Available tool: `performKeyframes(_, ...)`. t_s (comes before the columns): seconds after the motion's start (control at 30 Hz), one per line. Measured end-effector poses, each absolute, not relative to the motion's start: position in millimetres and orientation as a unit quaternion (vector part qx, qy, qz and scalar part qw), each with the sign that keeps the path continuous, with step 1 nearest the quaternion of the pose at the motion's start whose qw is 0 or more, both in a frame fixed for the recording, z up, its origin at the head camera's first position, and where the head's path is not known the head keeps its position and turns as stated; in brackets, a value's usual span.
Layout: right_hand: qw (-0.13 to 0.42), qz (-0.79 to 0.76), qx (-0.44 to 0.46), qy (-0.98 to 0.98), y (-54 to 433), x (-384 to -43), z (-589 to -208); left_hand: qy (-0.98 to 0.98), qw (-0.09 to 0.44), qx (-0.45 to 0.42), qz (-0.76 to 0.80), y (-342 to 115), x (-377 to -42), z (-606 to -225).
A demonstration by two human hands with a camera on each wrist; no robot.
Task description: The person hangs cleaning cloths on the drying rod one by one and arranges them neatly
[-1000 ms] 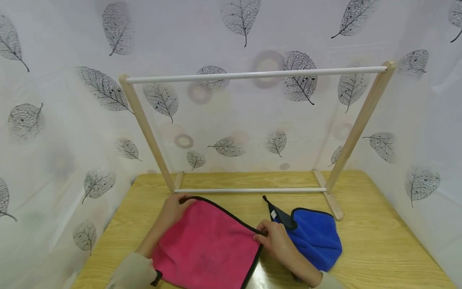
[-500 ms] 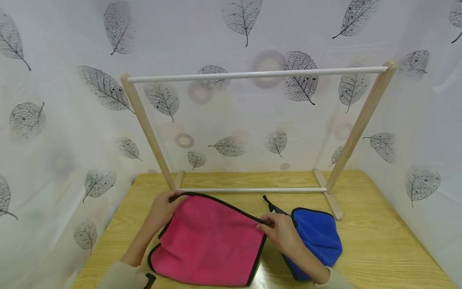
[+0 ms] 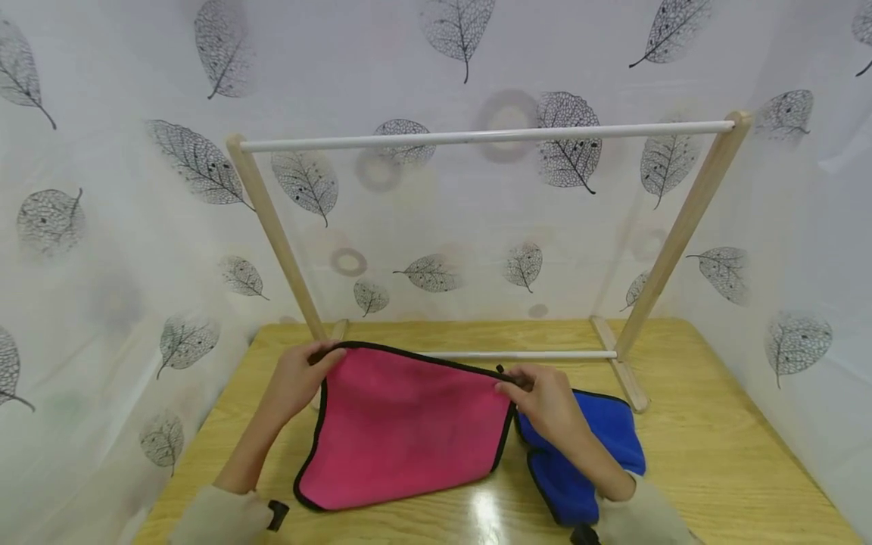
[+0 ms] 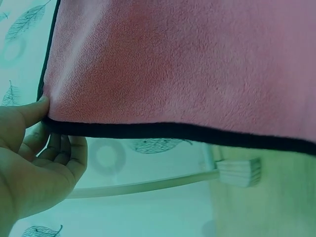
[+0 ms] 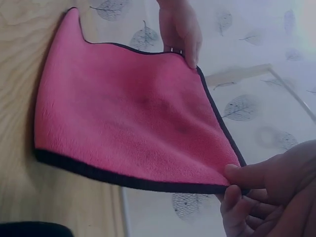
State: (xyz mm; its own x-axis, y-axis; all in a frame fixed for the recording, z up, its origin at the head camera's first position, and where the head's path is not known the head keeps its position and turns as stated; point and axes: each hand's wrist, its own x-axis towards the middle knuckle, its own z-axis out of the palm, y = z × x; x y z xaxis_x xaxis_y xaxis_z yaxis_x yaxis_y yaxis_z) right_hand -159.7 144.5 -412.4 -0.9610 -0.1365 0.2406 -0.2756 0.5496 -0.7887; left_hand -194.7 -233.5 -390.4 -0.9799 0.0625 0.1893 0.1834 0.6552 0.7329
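Note:
A pink towel with black edging is stretched between both hands in the head view, its lower part slanting toward the near side of the table. My left hand pinches its upper left corner, thumb on the pink face and fingers behind, as the left wrist view shows of that towel. At the upper right corner my right hand pinches the black edge; in the right wrist view the thumb of this hand lies on the pink side. A blue towel lies crumpled on the table, partly hidden behind the right forearm.
Behind the towel stands a wooden rack with a white top rail, a white lower bar and two slanted posts. Its right foot rests on the wooden table. A leaf-patterned curtain surrounds the back and sides.
Both hands have lifted the pink towel up and toward the rack, the right hand rising most in the last half second. The towel's near edge has drawn away from the table's front.

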Motion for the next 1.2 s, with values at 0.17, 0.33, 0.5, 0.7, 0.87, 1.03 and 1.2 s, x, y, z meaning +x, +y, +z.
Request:
performKeyframes(0.17,0.084,0.453,0.12,-0.88,147.2,-165.4,-399.5,-0.904,0.081,-0.081,-0.412,-234.4,-193.0,-378.2)
performKeyframes(0.33,0.103,0.454,0.117,-0.877,149.5,-170.6,-388.7,-0.906,0.08,-0.08,-0.408,-234.6,-190.6,-366.6)
performKeyframes(0.5,0.123,0.458,0.128,-0.871,151.4,-173.6,-379.9,-0.907,0.083,-0.078,-0.406,-233.8,-188.4,-356.6)
performKeyframes(0.7,0.122,0.452,0.129,-0.874,151.8,-175.3,-370.2,-0.904,0.082,-0.084,-0.411,-234.7,-185.3,-348.5)
performKeyframes(0.87,0.125,0.449,0.125,-0.876,152.9,-176.6,-363.0,-0.907,0.085,-0.087,-0.404,-235.3,-183.8,-341.5)
performKeyframes(1.03,0.134,0.444,0.136,-0.876,152.9,-179.2,-355.9,-0.906,0.096,-0.075,-0.405,-234.3,-179.9,-331.6)
performKeyframes(1.2,0.146,0.438,0.142,-0.876,150.4,-181.8,-346.6,-0.901,0.106,-0.059,-0.417,-235.3,-178.0,-324.3)
